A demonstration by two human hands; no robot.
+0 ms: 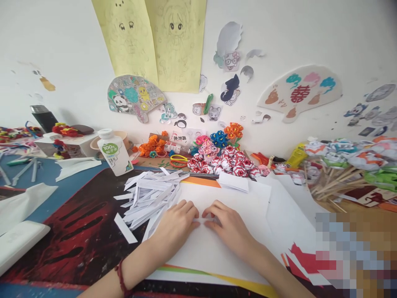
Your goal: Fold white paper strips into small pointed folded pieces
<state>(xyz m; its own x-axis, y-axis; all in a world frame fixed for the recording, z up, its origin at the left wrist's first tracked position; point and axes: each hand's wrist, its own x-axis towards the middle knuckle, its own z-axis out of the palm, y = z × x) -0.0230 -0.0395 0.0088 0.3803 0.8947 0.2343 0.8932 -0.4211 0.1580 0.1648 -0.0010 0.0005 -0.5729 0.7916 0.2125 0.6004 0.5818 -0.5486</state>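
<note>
Left hand (180,220): fingers curled, thumb and fingertips pinched together on one end of a small white paper strip (200,221). Right hand (229,227): similar pinch on the other end. Strip lies between the hands, above a white sheet (214,254); contact with the sheet cannot be judged. At ten o'clock from the hands, a loose pile of white strips (153,196), partly on a black-and-red mat (80,231). Folded white paper (234,182) at one o'clock, near the sheet's far edge. Farther out: white bottle (114,154) upright, between ten and eleven; red-and-white flowers (231,161) between twelve and one.
</note>
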